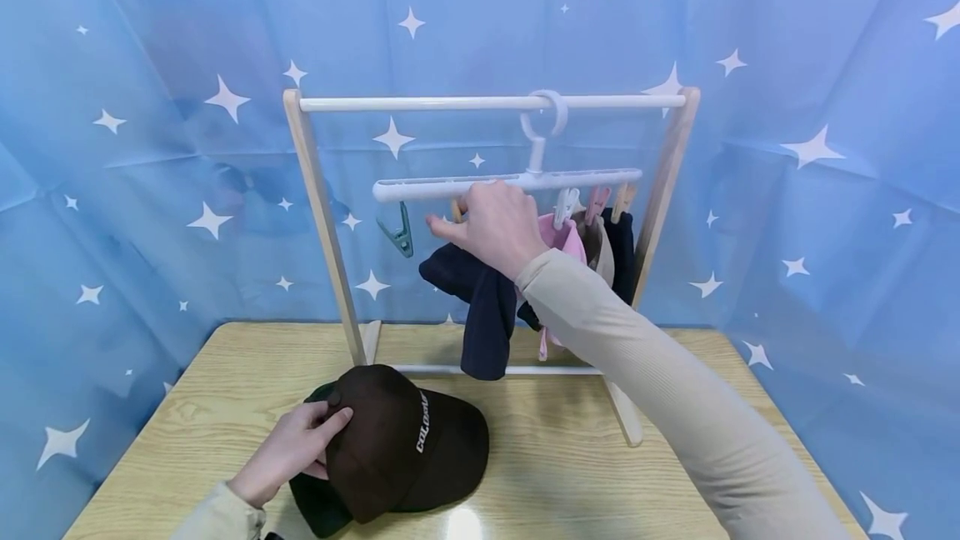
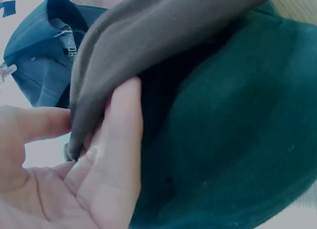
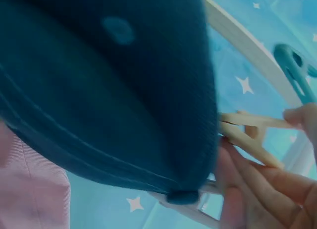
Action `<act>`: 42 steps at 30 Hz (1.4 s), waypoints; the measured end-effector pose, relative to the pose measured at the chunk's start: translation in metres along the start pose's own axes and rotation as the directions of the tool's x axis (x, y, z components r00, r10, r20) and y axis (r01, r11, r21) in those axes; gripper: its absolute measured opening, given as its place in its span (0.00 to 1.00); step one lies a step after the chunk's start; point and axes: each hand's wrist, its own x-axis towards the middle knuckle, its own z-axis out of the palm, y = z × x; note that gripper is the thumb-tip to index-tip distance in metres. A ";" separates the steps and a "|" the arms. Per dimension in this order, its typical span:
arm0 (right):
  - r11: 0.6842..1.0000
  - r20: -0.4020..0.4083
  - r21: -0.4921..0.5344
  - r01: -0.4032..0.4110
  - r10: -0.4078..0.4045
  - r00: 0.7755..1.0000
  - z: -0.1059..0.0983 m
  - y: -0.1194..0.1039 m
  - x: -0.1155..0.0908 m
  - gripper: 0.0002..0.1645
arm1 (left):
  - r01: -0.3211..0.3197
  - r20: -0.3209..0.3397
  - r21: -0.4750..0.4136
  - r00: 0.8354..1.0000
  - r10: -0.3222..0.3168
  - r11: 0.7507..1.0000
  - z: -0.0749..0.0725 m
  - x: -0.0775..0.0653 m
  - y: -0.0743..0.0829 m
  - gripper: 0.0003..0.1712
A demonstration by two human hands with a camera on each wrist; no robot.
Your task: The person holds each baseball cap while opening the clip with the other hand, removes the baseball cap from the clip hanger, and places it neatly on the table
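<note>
On the table at the left, my left hand (image 1: 296,444) pinches the edge of a brown cap (image 1: 375,440) with white lettering on its front. A dark green cap (image 2: 237,125) lies under it, mostly covered in the head view. Up at the white hanger (image 1: 450,187), my right hand (image 1: 498,223) pinches a yellowish clothespin (image 3: 252,135) between thumb and fingers. From that clothespin hangs a navy cap (image 1: 487,323), its edge right at the clothespin's jaws. A dark green clothespin (image 1: 397,232) hangs from the hanger's left end with nothing in it.
The hanger hooks over the white rod (image 1: 420,103) of a wooden-legged rack (image 1: 322,215). Farther right hang a pink cap (image 1: 573,244), a brown-and-beige cap (image 1: 602,252) and a dark cap (image 1: 621,252). A blue starred curtain (image 1: 150,190) surrounds the wooden table (image 1: 202,407).
</note>
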 end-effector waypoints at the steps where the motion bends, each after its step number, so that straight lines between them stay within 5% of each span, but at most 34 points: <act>1: 1.000 -0.019 0.003 0.008 -0.007 1.000 0.001 0.000 0.000 0.32 | 0.005 -0.002 0.004 1.000 -0.005 1.000 -0.001 -0.001 0.000 0.27; 26: 0.978 -0.223 0.140 0.156 -0.122 0.967 -0.002 0.004 -0.010 0.29 | -0.002 0.039 0.015 0.999 0.001 1.000 -0.007 0.000 -0.009 0.25; 31: 0.977 -0.262 0.128 0.168 -0.130 0.956 -0.009 0.009 -0.012 0.21 | 0.000 0.044 0.015 0.999 -0.001 1.000 -0.008 0.001 -0.009 0.25; 38: 0.982 -0.401 0.024 0.188 -0.163 0.901 -0.014 0.025 -0.007 0.13 | 0.000 0.056 0.008 0.998 -0.001 1.000 -0.010 0.001 -0.009 0.24; 42: 0.978 -0.315 -0.089 0.187 -0.205 0.927 -0.005 0.031 -0.003 0.24 | 0.002 0.046 0.022 0.999 -0.003 1.000 -0.010 0.000 -0.008 0.23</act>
